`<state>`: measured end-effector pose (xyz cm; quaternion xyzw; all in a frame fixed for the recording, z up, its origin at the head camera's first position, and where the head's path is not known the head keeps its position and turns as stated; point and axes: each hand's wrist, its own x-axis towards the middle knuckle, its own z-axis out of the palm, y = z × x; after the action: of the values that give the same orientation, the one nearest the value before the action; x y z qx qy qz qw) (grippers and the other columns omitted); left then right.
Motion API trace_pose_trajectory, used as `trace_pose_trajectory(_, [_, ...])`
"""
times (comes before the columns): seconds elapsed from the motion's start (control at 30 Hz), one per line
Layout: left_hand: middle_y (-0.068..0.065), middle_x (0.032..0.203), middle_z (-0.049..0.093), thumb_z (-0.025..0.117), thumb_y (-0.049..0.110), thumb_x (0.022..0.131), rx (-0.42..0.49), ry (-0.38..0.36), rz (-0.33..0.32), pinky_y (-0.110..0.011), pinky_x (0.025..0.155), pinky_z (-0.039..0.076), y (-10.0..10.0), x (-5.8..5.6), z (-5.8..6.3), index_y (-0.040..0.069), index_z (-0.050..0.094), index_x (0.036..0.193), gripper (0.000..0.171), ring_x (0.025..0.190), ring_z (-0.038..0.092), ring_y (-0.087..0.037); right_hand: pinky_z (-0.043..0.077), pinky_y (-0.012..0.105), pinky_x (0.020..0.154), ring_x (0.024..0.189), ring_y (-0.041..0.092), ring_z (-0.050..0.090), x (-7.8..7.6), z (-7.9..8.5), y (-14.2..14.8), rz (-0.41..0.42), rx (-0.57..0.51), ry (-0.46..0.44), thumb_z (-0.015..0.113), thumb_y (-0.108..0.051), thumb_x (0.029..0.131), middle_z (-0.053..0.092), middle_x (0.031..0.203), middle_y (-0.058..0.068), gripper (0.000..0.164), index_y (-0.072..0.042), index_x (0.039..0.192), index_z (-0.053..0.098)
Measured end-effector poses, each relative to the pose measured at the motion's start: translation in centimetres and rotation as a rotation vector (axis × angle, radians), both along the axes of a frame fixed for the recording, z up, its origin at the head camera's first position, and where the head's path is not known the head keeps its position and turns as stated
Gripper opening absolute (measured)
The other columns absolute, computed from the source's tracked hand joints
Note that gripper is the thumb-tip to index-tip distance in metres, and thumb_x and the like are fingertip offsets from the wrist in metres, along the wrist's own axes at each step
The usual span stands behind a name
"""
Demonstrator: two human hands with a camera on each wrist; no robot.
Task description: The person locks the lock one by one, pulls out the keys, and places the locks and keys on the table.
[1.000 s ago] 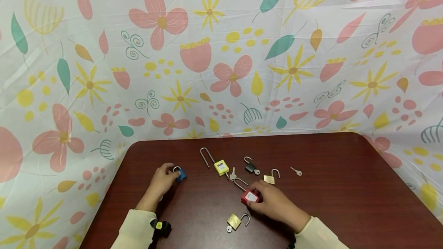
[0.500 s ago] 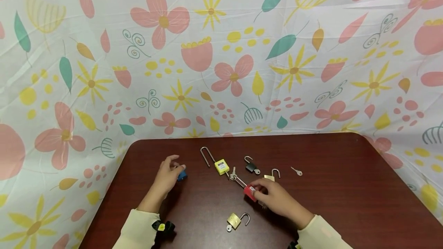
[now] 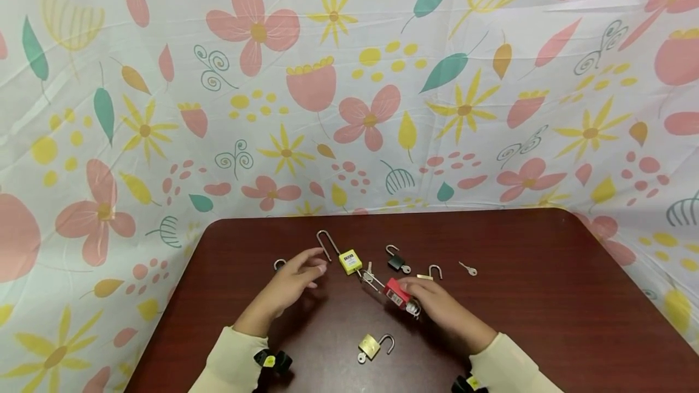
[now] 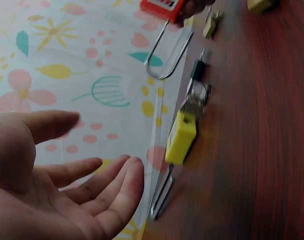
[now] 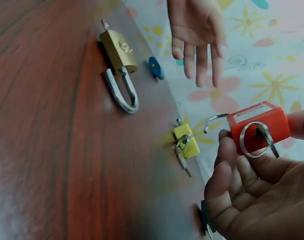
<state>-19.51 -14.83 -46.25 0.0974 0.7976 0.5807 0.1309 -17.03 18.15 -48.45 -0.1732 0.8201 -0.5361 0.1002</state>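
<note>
My right hand [image 3: 437, 303] holds a red padlock [image 3: 397, 293] between thumb and fingers, raised over the table. Its long shackle stands open and points to the back left. In the right wrist view a key with a ring [image 5: 257, 141] sits in the lock's base. My left hand [image 3: 290, 284] is in the air with loosely spread fingers and holds nothing. Behind it lies a blue padlock [image 5: 155, 67], of which only the shackle shows in the head view. A yellow padlock [image 3: 350, 262] with open shackle and keys lies between the hands, near the left fingertips.
Behind the right hand lie a black padlock [image 3: 396, 261] with a key and a brass padlock [image 3: 425, 276], partly covered. A loose key [image 3: 468, 269] lies further right. Another open brass padlock [image 3: 369, 347] is at the front. A floral cloth [image 3: 338, 108] hangs behind the table [image 3: 519, 296].
My left hand has left the blue padlock and moved right toward the middle. My right hand has lifted the red padlock and turned it so its keyed end shows.
</note>
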Motion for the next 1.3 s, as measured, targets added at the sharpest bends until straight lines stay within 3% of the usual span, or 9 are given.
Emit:
trace_pose_trajectory(0.1, [-0.023, 0.143, 0.054, 0.049, 0.038, 0.107, 0.025, 0.013, -0.054, -0.044, 0.095, 0.056, 0.9, -0.2, 0.1, 0.014, 0.037, 0.156, 0.055, 0.126, 0.059, -0.037, 0.046, 0.020, 0.095, 0.106, 0.006, 0.061, -0.2, 0.4, -0.2, -0.015, -0.094, -0.070, 0.044, -0.017, 0.104, 0.069, 0.117, 0.020, 0.041, 0.010, 0.130, 0.060])
trace_pose_trajectory(0.27, [-0.023, 0.141, 0.055, 0.041, 0.042, 0.109, 0.103, 0.012, -0.098, -0.042, 0.092, 0.056, 2.5, -0.5, 0.7, 0.016, 0.036, 0.156, 0.054, 0.123, 0.059, -0.039, 0.051, 0.021, 0.082, 0.087, 0.004, 0.061, -0.8, 1.4, -1.0, 0.032, -0.302, -0.201, 0.042, -0.022, 0.105, 0.066, 0.096, -0.001, 0.047, 0.017, 0.130, 0.053])
trace_pose_trajectory(0.37, [-0.024, 0.137, 0.056, 0.040, 0.040, 0.110, 0.162, 0.022, -0.107, -0.039, 0.089, 0.057, 3.4, -0.7, 1.0, 0.015, 0.038, 0.154, 0.051, 0.122, 0.059, -0.045, 0.053, 0.027, 0.075, 0.079, 0.009, 0.059, -1.0, 2.1, -1.6, 0.088, -0.400, -0.243, 0.036, -0.022, 0.107, 0.061, 0.086, -0.004, 0.041, 0.010, 0.121, 0.057])
trace_pose_trajectory(0.47, [-0.026, 0.133, 0.055, 0.040, 0.039, 0.110, 0.214, 0.036, -0.091, -0.034, 0.085, 0.057, 4.3, -1.0, 1.4, 0.016, 0.039, 0.153, 0.049, 0.119, 0.060, -0.046, 0.052, 0.027, 0.076, 0.079, 0.010, 0.058, -1.3, 2.7, -2.1, 0.083, -0.441, -0.260, 0.032, -0.024, 0.107, 0.059, 0.081, -0.005, 0.036, -0.003, 0.111, 0.061])
trace_pose_trajectory(0.7, [-0.026, 0.134, 0.053, 0.040, 0.041, 0.109, 0.289, 0.040, -0.036, -0.040, 0.085, 0.058, 5.6, -1.7, 1.9, 0.016, 0.046, 0.148, 0.047, 0.110, 0.066, -0.031, 0.051, 0.026, 0.079, 0.079, 0.011, 0.058, -1.7, 3.6, -3.3, 0.024, -0.522, -0.303, 0.031, -0.026, 0.108, 0.064, 0.084, -0.005, 0.035, -0.012, 0.099, 0.062])
trace_pose_trajectory(0.87, [-0.024, 0.124, 0.059, 0.038, 0.041, 0.110, 0.338, 0.032, -0.029, -0.037, 0.081, 0.056, 6.2, -1.8, 2.1, 0.009, 0.055, 0.138, 0.046, 0.099, 0.063, -0.023, 0.052, 0.025, 0.077, 0.078, 0.011, 0.058, -2.0, 4.0, -4.1, 0.017, -0.594, -0.330, 0.029, -0.026, 0.109, 0.069, 0.091, -0.003, 0.036, -0.011, 0.105, 0.062])
trace_pose_trajectory(1.07, [-0.011, 0.093, 0.061, 0.040, 0.041, 0.109, 0.364, 0.046, -0.013, -0.026, 0.066, 0.053, 6.2, -1.3, 2.3, -0.009, 0.058, 0.117, 0.053, 0.077, 0.059, -0.018, 0.051, 0.022, 0.073, 0.075, 0.009, 0.058, -2.4, 4.0, -4.5, 0.056, -0.704, -0.385, 0.021, -0.025, 0.109, 0.071, 0.093, -0.001, 0.046, -0.011, 0.109, 0.065])
trace_pose_trajectory(1.3, [-0.002, 0.084, 0.059, 0.042, 0.039, 0.109, 0.379, 0.073, -0.002, -0.023, 0.060, 0.047, 6.0, -1.1, 2.4, -0.004, 0.057, 0.116, 0.046, 0.067, 0.054, -0.012, 0.051, 0.018, 0.071, 0.078, 0.006, 0.059, -2.7, 3.6, -4.4, 0.121, -0.792, -0.424, 0.017, -0.025, 0.110, 0.072, 0.097, -0.003, 0.053, -0.012, 0.114, 0.068])
